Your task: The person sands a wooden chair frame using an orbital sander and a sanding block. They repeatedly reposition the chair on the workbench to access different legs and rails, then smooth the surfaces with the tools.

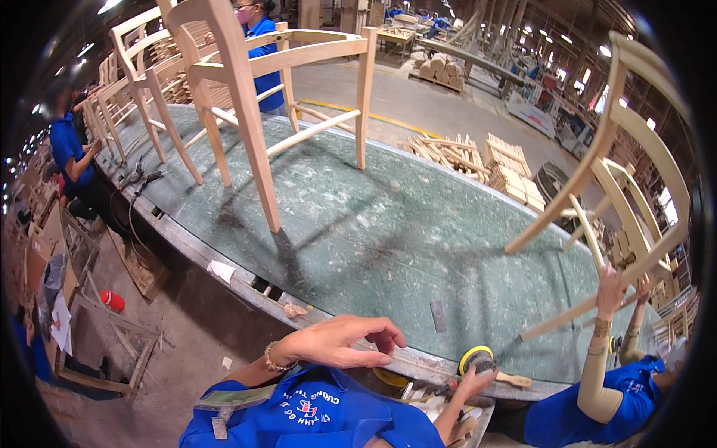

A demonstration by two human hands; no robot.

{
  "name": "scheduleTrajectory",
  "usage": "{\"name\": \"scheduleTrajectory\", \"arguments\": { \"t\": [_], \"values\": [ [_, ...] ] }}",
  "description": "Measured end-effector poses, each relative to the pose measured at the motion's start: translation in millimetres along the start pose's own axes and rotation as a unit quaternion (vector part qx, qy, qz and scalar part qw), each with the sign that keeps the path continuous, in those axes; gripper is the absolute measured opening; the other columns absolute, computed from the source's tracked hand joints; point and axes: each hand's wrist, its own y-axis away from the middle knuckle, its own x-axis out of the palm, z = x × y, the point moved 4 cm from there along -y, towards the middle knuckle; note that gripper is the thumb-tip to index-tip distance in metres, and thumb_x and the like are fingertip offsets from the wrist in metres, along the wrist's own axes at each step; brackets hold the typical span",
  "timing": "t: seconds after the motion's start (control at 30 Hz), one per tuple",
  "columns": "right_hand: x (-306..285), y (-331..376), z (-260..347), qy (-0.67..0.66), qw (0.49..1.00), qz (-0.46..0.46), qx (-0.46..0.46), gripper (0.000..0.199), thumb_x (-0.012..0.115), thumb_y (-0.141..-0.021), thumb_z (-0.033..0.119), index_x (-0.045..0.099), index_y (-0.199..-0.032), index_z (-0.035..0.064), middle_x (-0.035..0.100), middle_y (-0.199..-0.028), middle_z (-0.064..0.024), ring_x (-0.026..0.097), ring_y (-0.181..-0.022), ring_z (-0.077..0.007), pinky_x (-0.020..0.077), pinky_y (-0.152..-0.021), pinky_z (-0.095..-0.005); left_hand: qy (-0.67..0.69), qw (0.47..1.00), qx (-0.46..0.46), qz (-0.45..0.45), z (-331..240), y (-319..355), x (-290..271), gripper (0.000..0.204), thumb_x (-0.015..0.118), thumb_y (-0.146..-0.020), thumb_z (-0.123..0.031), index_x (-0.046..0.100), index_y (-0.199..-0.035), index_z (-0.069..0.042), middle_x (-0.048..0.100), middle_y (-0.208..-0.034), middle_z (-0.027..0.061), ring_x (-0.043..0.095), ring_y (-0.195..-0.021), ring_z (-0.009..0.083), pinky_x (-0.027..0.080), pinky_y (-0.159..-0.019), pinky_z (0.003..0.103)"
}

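My left hand hovers at the near edge of the green work table, its fingers loosely bent with nothing in them. A beaded bracelet circles that wrist. Lower right, my right hand is closed around a round power sander with a yellow-rimmed pad, at the table edge. Beside it lies a brush with a wooden handle. A small dark flat strip rests on the tabletop. An unfinished wooden chair frame stands on the table, ahead and to the left.
At the right, a co-worker grips another wooden chair with both hands. More chairs line the table's far left, near two other people. Wood pieces are stacked beyond the table. A red container is on the left.
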Motion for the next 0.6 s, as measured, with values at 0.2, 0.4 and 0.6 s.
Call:
{"name": "scheduleTrajectory", "arguments": {
  "t": [0.2, 0.4, 0.6],
  "values": [
    [17.8, 19.3, 77.5, 0.084, 0.984, 0.125, -0.094, 0.078, 0.069, -0.068, 0.006, 0.038, -0.138, 0.0186, 0.049, -0.117, -0.0192, 0.055, -0.104, -0.0386, 0.045, -0.087, -0.0462, -0.024, 0.998, -0.046, -0.039, 31.6, 44.1, -54.9, 0.037, 0.06, -0.091, -0.032, 0.055, -0.117, -0.006, 0.064, -0.1, 0.0095, 0.062, -0.095, 0.0202, 0.047, -0.084, 0.033],
    [83.3, 101.6, 188.9, 0.024, 0.917, 0.278, -0.284, 0.08, 0.072, -0.065, 0.007, 0.039, -0.137, 0.0173, 0.048, -0.117, -0.0158, 0.052, -0.108, -0.0364, 0.0458, -0.088, -0.0435, -0.04, 0.996, -0.046, -0.064, 54.1, 73.7, -134.6, 0.035, 0.061, -0.089, -0.029, 0.056, -0.115, -0.006, 0.065, -0.1, 0.009, 0.064, -0.094, 0.0195, 0.048, -0.084, 0.032],
    [153.4, 190.4, 259.4, 0.04, 0.889, 0.354, -0.289, 0.078, 0.074, -0.066, 0.013, 0.04, -0.135, 0.0189, 0.048, -0.118, -0.0162, 0.055, -0.102, -0.0389, 0.0485, -0.084, -0.0462, -0.157, 0.967, -0.028, -0.2, 80.2, 109.3, -251.4, 0.032, 0.063, -0.087, -0.026, 0.057, -0.113, -0.008, 0.065, -0.101, 0.0092, 0.063, -0.098, 0.0219, 0.048, -0.085, 0.034]
  ]
}}
